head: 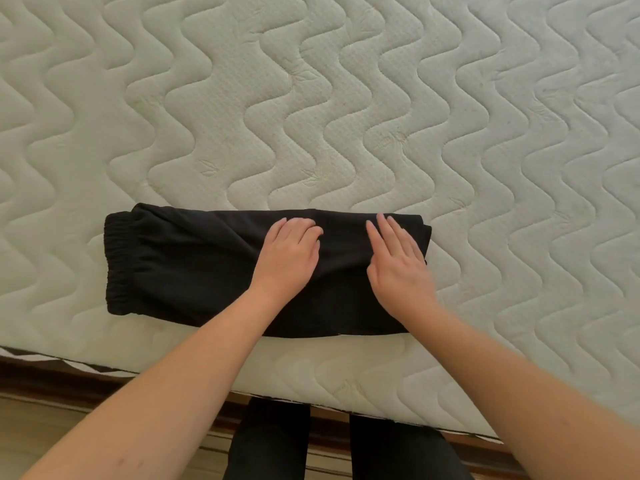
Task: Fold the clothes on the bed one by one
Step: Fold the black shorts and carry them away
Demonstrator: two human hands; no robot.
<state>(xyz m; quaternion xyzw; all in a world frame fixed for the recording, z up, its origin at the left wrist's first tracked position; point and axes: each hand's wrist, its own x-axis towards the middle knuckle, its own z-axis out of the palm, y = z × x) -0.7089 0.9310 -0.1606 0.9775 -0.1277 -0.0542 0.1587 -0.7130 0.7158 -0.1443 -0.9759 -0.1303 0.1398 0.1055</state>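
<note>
1. Trousers (pixel 194 268), black, are seen on the mattress (pixel 346 98), close to its near edge and lying across the view. The elastic waistband (pixel 117 265) is at the left end.
2. The garment is already folded into a compact rectangle: the fabric is doubled, with a folded edge at the right end. How many layers are inside cannot be told.
3. The left hand (pixel 291 258) rests on the middle of the trousers. Its fingers are bent at the far edge, but it cannot be told if cloth is pinched under them or only pressed.
4. The right hand (pixel 398 268) is laid flat on the right part of the trousers, with fingers straight and together; nothing is grasped by it.
5. From this it is judged that the fold of this piece is nearly complete and is now being flattened or prepared for one more fold across.
6. No other clothes are visible on the mattress, neither folded nor waiting. So it cannot be said how many pieces are done or are left; they may lie outside the view.
7. What remains for this piece, as it is judged, is a last smoothing, perhaps one more fold, and putting it aside.
</note>
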